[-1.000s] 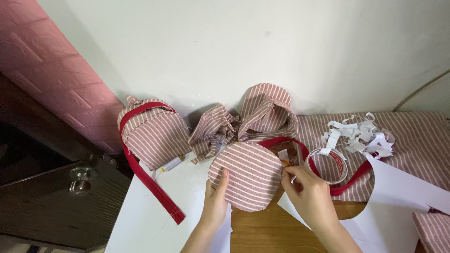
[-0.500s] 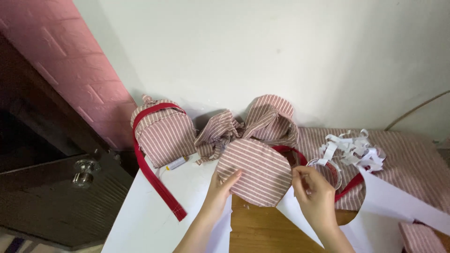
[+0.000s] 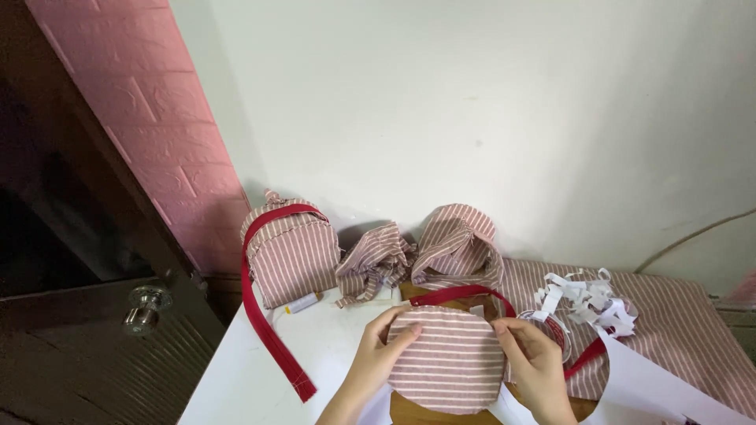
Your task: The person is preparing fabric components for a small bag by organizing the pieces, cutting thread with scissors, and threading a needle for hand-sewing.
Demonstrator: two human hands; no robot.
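Observation:
A rounded piece of red-and-white striped fabric (image 3: 449, 359) lies on the table in front of me. My left hand (image 3: 376, 358) pinches its left edge and my right hand (image 3: 538, 366) grips its right edge. A red strap (image 3: 461, 295) curves out from behind the piece toward the right. Beyond it stand a folded striped fabric part (image 3: 458, 245) and a smaller crumpled striped scrap (image 3: 373, 261).
A small striped backpack-shaped bag (image 3: 290, 253) with a long red strap (image 3: 270, 340) stands at the left by a thread spool (image 3: 302, 302). White paper strips (image 3: 587, 301) and white paper sheets (image 3: 661, 389) lie on striped cloth (image 3: 693, 334) at the right. A door knob (image 3: 146, 307) is left.
The camera has tilted up, so everything sits lower in view. Both hands stay on the striped piece, which has shifted slightly toward me.

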